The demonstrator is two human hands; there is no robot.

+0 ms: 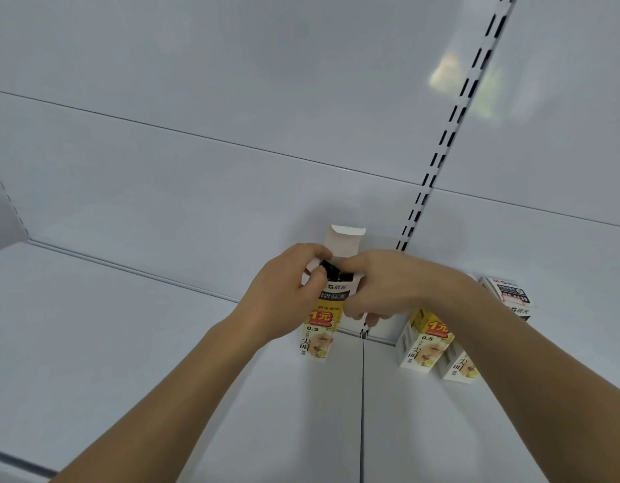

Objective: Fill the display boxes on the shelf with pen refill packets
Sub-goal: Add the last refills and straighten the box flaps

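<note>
mostly the view is filled by a pale grey-white metal shelf unit (134, 350), its flat deck running under a panelled back wall (232, 99). a white slotted upright strip with black slots (451, 123) runs slantwise down the wall to the deck's back edge, where a thin dark seam divides the deck into two sections.

two bare forearms reach up from the bottom edge and meet near the back of the deck. the left hand (284, 294) and the right hand (392, 287) are close together, both gripping a tall white-and-yellow cardboard display box with black band and red price badge (319, 329), which stands upright on the deck just left of the seam. its white top flap (345, 238) is open and stands up against the wall. the left fingers curl round the box's upper left edge, with something small and black (331, 268) at the mouth between the two hands; whether that is a refill packet cannot be told. the right fingers wrap the box's upper right side.

to the right of the seam, beside the right forearm, two smaller white-and-yellow boxes of the same print (423, 346) stand touching each other. behind them, near the wall, sits a small white-and-black printed box (510, 294).
</note>
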